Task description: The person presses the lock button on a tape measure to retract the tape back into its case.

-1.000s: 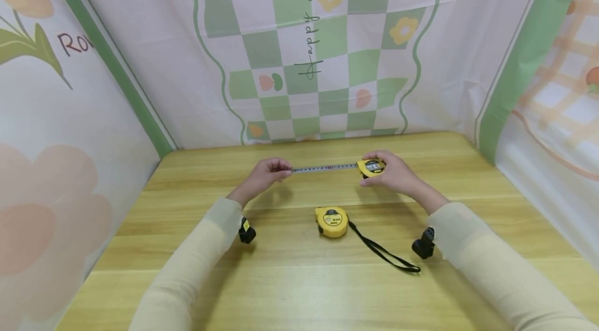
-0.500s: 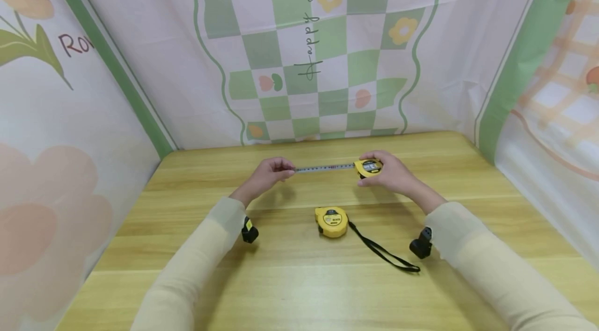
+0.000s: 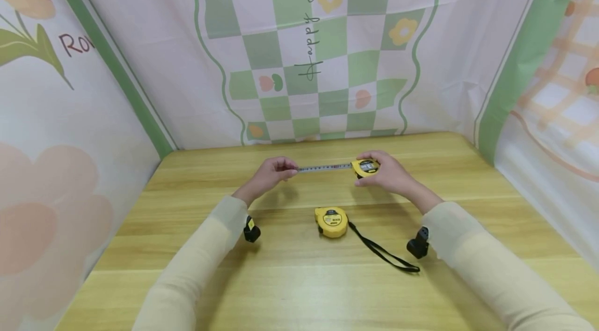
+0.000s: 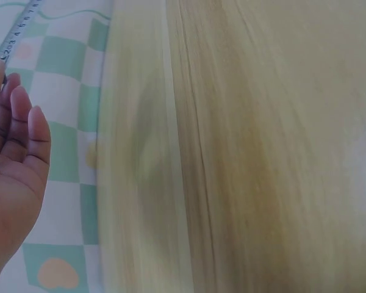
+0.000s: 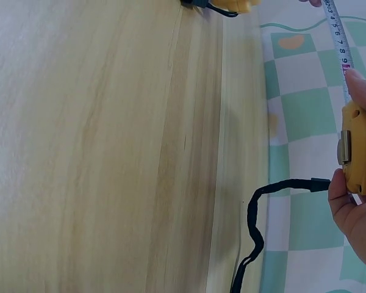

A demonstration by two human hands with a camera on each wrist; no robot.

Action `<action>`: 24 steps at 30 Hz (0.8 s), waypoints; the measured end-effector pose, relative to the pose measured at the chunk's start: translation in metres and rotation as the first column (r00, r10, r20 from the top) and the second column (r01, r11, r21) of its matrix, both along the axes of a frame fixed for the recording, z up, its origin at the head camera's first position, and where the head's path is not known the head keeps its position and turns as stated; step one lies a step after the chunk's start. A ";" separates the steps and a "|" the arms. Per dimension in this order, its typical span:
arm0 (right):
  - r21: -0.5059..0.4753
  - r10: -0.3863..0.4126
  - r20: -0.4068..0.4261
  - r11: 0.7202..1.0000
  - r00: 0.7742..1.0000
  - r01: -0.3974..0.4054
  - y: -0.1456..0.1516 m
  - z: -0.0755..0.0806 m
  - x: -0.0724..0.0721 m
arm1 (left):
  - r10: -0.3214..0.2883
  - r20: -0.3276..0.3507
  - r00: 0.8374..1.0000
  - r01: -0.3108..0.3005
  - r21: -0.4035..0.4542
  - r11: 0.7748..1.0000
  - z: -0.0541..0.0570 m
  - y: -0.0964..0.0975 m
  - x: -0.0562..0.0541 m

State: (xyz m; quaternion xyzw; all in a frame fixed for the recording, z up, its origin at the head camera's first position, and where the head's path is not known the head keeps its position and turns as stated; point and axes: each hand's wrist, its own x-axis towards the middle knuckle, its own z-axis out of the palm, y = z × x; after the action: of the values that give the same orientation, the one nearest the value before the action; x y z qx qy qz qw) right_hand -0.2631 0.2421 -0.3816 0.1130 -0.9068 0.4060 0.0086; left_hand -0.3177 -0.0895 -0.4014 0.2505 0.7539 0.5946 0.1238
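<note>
While the right hand [image 3: 390, 175] grips the yellow tape case [image 3: 365, 167] at centre frame above the table [image 3: 290, 279], the left hand [image 3: 268, 175] pinches the end of the blade [image 3: 325, 168], drawn out level between them. To do this step well, the blade is best kept straight and taut, the case steady, and any return into the case slow. A second tape [image 3: 331, 221], with a black strap [image 3: 381, 253], lies below, untouched.
</note>
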 end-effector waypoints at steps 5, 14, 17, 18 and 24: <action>-0.009 0.000 0.003 1.000 1.000 0.000 -0.003 0.001 0.001 | 0.006 -0.011 1.000 -0.006 -0.008 1.000 0.000 0.002 0.000; -0.023 0.004 -0.001 1.000 1.000 -0.004 -0.009 0.001 0.000 | 0.000 -0.013 1.000 0.000 0.007 1.000 -0.001 0.007 0.000; -0.029 0.005 -0.002 1.000 1.000 -0.005 -0.011 0.001 0.001 | -0.005 -0.004 1.000 0.005 0.014 1.000 -0.001 0.009 0.000; -0.029 0.006 -0.003 1.000 1.000 -0.006 -0.011 0.001 0.001 | -0.006 -0.002 1.000 0.007 0.014 1.000 -0.001 0.009 0.000; -0.030 0.014 -0.010 0.999 1.000 -0.014 -0.012 0.001 0.002 | -0.010 -0.005 1.000 0.010 0.020 1.000 -0.002 0.011 -0.001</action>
State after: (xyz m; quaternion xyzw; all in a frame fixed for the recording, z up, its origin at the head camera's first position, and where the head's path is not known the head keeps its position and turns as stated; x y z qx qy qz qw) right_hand -0.2611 0.2302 -0.3804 0.1213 -0.8996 0.4192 0.0120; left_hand -0.3189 -0.0782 -0.4034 0.2570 0.7468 0.6010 0.1225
